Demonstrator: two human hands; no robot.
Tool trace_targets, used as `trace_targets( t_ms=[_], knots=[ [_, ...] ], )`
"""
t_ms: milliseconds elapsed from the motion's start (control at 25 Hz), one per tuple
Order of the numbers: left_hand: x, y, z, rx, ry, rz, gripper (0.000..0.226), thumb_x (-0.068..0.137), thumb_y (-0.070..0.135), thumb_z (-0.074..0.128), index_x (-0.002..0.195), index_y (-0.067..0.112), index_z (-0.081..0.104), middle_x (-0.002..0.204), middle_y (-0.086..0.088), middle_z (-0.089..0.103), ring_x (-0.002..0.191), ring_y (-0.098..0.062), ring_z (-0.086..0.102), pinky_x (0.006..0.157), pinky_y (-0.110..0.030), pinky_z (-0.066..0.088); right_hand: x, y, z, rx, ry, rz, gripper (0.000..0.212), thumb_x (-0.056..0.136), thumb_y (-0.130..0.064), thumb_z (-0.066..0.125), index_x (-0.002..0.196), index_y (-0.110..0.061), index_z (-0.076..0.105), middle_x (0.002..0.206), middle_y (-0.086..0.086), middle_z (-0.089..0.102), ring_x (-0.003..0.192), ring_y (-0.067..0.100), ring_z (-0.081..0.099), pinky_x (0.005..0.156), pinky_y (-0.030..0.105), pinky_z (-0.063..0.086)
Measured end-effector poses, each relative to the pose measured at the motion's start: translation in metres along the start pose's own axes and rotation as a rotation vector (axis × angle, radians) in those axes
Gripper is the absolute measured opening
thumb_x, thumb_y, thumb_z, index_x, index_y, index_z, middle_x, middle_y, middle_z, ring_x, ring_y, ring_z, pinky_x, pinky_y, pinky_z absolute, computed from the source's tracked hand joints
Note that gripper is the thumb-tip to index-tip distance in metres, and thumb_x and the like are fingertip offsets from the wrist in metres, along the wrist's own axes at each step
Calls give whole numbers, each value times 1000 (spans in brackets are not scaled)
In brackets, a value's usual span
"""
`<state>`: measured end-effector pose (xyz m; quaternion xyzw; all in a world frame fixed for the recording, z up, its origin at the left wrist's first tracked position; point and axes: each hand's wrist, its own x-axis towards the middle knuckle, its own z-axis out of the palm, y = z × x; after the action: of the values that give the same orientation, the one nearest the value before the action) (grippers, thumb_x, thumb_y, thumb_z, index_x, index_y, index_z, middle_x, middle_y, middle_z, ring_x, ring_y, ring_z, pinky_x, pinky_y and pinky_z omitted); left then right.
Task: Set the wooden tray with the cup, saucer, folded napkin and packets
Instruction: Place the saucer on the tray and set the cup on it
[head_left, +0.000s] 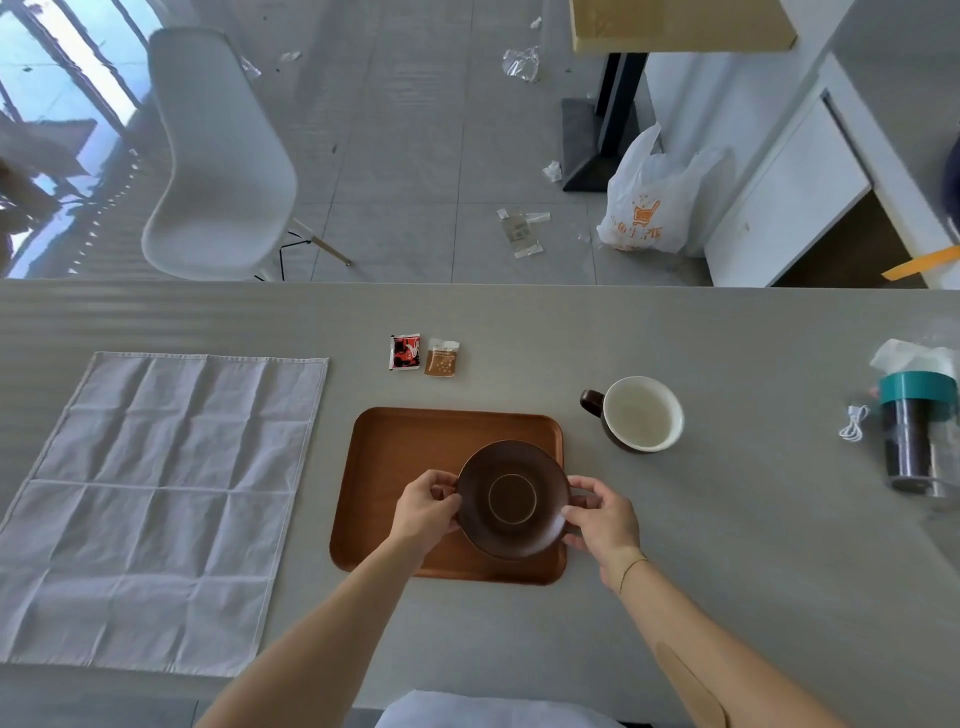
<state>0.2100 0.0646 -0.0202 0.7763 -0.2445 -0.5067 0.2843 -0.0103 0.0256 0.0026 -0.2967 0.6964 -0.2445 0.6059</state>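
Observation:
A dark brown saucer (511, 499) is over the right half of the wooden tray (400, 447). My left hand (426, 512) grips its left rim and my right hand (602, 519) grips its right rim. Whether the saucer touches the tray I cannot tell. A brown cup (641, 414) with a pale inside stands on the table to the right of the tray. A white napkin (156, 504) lies unfolded and flat at the left. Two packets, one red and black (405, 352) and one brown (442, 358), lie just beyond the tray.
A clear bottle with a teal band (917, 436) and a small white cable (853, 423) sit at the table's right end. Beyond the far table edge are a white chair (223, 156), a plastic bag (654, 202) and scraps on the floor.

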Motion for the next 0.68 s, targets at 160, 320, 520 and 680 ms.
trace_targets(
  t_ms=[160,320,520,680],
  knots=[
    [0,0,-1,1,5,8,17,92,7,64,98,22,62,95,-6,69,88,-21,70,74,-36,63,0,-1,1,6,-1,-6,34,83,11,60,103,-17,67,92,15,67,77,22,63,72,46,58],
    [-1,1,-1,11,-7,6,16,93,8,63,100,22,61,96,-5,68,89,-21,69,73,-34,63,-1,-3,0,18,-26,2,35,84,11,59,107,-15,66,93,13,67,79,23,64,73,46,58],
    [-2,4,0,-66,-14,-59,17,93,5,61,97,21,62,96,-8,69,88,-21,70,66,-30,63,0,-5,-3,22,-74,36,32,86,10,58,110,-11,62,103,15,63,89,29,63,80,49,57],
    [-3,7,-4,-50,-47,-63,16,93,6,62,98,21,61,98,-8,69,88,-21,70,65,-27,62,3,-3,-4,3,-92,26,29,87,6,60,109,-13,62,107,14,66,89,28,65,80,48,58]
  ],
)
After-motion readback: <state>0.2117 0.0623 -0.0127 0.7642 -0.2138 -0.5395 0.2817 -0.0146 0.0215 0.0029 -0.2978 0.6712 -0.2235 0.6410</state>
